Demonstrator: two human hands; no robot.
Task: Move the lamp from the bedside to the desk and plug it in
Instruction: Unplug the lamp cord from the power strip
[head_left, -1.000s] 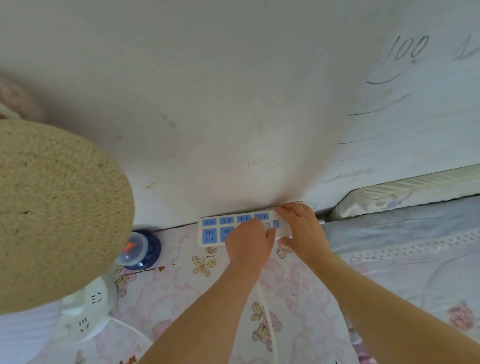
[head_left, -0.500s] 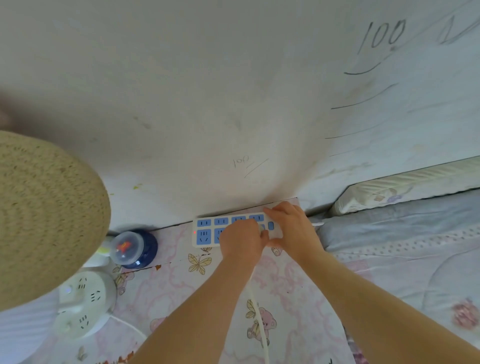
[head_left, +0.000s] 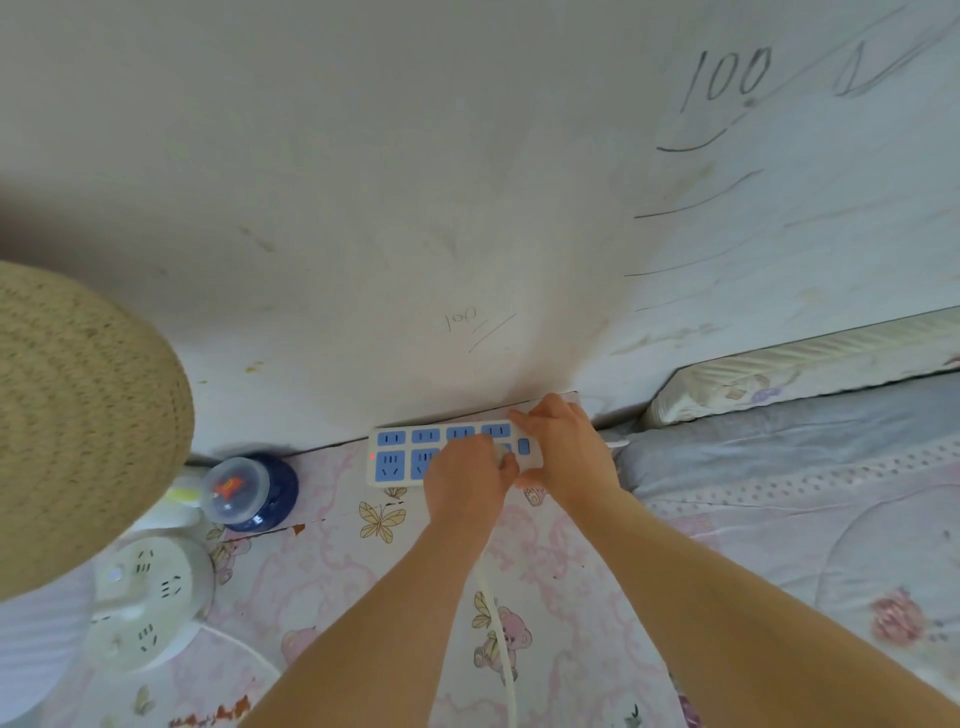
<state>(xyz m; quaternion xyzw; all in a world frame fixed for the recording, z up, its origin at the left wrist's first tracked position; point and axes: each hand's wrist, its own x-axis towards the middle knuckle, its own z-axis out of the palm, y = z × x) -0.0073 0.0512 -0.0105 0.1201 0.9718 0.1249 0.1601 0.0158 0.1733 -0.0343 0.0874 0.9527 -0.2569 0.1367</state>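
The lamp's woven straw shade fills the left edge, with its white ribbed body below it. A white power strip with blue sockets and a red light lies against the wall. My left hand is closed over the strip's middle sockets, on a plug that it hides. A white cord runs from under that hand toward me. My right hand pinches the strip's right end, fingers on its far edge and thumb on its near edge.
The strip rests on a pink cartoon-print cover. A blue jar with a clear cap and a round white socket hub stand to the left. Bedding adjoins on the right. The scribbled wall rises straight behind.
Both hands stay on the power strip, almost still. The view has shifted a little, so the lamp shade sits further left and lower in frame.
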